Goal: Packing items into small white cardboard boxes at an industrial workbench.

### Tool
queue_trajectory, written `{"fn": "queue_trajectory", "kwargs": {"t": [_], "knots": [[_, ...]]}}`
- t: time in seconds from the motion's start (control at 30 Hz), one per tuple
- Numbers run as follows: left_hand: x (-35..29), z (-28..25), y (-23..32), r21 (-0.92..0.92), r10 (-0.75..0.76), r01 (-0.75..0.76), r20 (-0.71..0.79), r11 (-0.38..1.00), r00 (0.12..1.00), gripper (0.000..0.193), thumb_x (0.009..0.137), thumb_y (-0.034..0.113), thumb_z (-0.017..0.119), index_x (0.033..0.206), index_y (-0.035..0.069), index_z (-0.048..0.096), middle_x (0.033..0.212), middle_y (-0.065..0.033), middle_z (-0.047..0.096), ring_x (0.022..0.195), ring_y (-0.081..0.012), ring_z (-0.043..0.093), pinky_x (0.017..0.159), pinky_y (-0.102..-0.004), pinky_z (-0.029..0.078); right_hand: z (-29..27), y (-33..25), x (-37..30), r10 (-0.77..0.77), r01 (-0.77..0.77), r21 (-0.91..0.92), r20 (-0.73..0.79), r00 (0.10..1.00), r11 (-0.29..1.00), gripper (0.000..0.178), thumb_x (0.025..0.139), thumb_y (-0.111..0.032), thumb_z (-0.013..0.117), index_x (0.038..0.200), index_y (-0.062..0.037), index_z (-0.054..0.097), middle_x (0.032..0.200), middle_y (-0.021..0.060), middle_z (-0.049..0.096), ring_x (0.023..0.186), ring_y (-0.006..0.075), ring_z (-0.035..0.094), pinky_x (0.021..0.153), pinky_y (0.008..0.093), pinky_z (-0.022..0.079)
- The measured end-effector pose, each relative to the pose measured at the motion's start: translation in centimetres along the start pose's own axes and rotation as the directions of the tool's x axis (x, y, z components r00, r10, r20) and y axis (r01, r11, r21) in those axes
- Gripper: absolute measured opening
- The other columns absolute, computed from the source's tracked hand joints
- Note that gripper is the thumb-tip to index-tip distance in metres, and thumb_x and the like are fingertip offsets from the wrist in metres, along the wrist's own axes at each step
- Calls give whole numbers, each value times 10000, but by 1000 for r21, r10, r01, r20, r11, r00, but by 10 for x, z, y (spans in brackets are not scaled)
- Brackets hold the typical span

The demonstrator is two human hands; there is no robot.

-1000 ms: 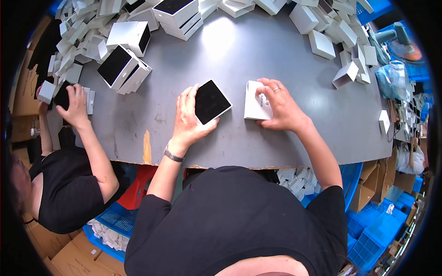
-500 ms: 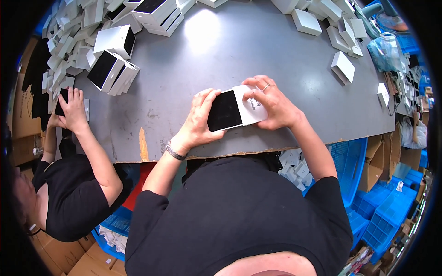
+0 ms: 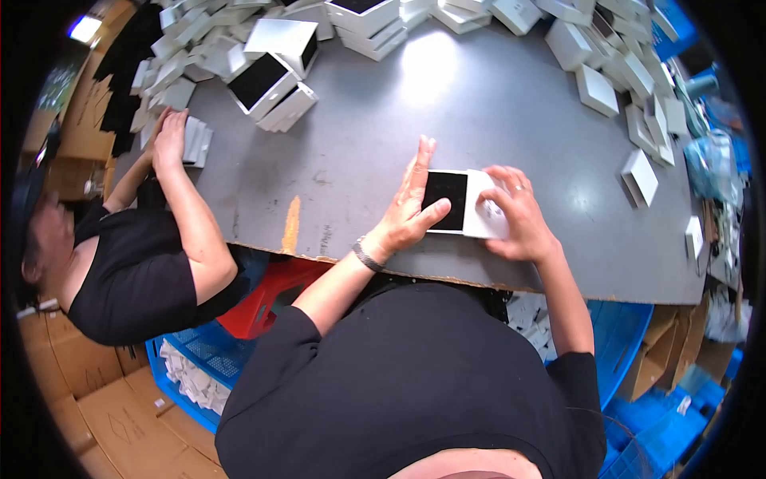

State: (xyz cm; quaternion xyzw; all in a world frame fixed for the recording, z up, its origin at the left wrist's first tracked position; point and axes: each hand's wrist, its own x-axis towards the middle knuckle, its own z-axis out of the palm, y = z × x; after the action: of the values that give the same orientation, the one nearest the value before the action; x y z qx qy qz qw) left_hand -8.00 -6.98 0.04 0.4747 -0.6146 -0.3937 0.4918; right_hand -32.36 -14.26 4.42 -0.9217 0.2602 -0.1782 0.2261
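Observation:
A shallow white box (image 3: 447,230) with a black inside (image 3: 445,199) lies in front of me on the table. My left hand (image 3: 408,209) is at its left end, fingers stretched out and thumb over the black part; the hand is open against the box. Over the right part of the box is a flat white card-like piece (image 3: 476,209) with small grey print. My right hand (image 3: 517,214) has its fingers curled round this piece, closed on it. The fingertips partly cover it, and I cannot tell whether it is a card or a lid.
White boxes (image 3: 275,88), some with black insides, stand at the back left beside a heap (image 3: 187,56). More boxes (image 3: 597,89) lie at the right. A co-worker's hand (image 3: 169,142) rests by stacked boxes at the left. Blue crates (image 3: 618,335) stand below the grey table's (image 3: 359,160) edge.
My left fingers have straightened from their grip on the box. The right hand still holds the white piece. The view has shifted, and the co-worker's hands are now on other boxes.

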Motion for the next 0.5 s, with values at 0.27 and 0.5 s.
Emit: {"fn": "queue_trajectory", "kwargs": {"t": [0.27, 0.5], "knots": [[14, 46, 7, -276, 76, -101, -100, 956, 992, 851, 1042, 438, 487, 1626, 9, 40, 1706, -202, -11, 1580, -330, -34, 1262, -441, 54, 28, -26, 11, 71, -68, 28, -134, 988, 997, 658, 515, -209, 809, 1145, -170, 622, 1375, 173, 487, 1301, 413, 437, 1080, 542, 355], [57, -61, 35, 879, 536, -154, -129, 452, 834, 585, 802, 271, 790, 1318, 59, 613, 1486, -194, 452, 1410, -362, 383, 1151, -528, 306, -27, -20, -40, 391, -387, -199, -19, 920, 900, 756, 607, -319, 844, 1309, -150, 619, 1374, 169, 519, 1299, 398, 472, 1085, 530, 372]]}}
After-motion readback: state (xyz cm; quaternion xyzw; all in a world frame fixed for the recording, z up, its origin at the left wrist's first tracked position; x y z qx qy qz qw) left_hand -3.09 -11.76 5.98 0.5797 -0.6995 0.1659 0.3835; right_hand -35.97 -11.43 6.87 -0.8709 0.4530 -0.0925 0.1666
